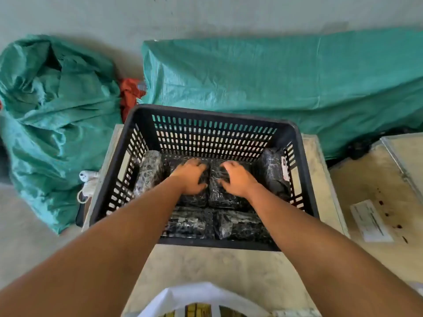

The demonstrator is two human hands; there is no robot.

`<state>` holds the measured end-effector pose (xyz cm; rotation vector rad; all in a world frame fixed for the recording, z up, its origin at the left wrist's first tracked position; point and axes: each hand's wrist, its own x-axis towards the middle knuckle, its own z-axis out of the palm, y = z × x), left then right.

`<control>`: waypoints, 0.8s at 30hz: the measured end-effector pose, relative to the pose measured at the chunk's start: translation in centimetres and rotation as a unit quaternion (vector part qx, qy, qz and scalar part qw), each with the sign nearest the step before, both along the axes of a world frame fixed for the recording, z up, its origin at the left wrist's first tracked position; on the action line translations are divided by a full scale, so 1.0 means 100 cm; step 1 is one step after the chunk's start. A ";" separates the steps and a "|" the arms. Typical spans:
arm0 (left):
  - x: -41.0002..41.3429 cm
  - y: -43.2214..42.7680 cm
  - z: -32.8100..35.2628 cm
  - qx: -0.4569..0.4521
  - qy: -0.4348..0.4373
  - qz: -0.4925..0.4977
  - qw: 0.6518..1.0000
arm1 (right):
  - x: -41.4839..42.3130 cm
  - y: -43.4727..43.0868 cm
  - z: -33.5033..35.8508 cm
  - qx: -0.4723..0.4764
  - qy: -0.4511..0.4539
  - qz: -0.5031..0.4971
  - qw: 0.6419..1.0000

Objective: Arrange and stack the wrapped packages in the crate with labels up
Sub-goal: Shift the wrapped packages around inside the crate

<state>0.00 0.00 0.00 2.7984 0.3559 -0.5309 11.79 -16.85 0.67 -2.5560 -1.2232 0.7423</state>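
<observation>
left hand (pixel 191 177) and right hand (pixel 238 179) each pressed flat, fingers spread, on side-by-side wrapped packages (pixel 219 197) inside black crate (pixel 304 156)

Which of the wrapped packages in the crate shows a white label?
The package leaning against the right wall of the crate: a white label with red print shows on its right edge. The other packages show only black wrap.

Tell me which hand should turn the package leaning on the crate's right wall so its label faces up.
Right hand: it rests beside that package, while the left hand would have to cross over.
</observation>
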 end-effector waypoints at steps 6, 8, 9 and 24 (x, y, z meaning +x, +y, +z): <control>-0.014 -0.003 -0.031 -0.042 0.015 0.000 0.999 | -0.009 -0.007 -0.027 -0.094 -0.012 0.021 0.995; -0.015 -0.001 -0.036 -0.027 0.006 -0.006 1.000 | -0.005 -0.009 -0.030 -0.119 -0.017 0.035 0.992; -0.015 -0.001 -0.038 -0.025 0.007 -0.009 1.000 | -0.005 -0.011 -0.031 -0.132 -0.019 0.043 0.990; -0.013 0.001 -0.034 -0.068 0.020 0.009 0.997 | 0.013 -0.015 -0.015 -0.065 -0.008 -0.028 0.997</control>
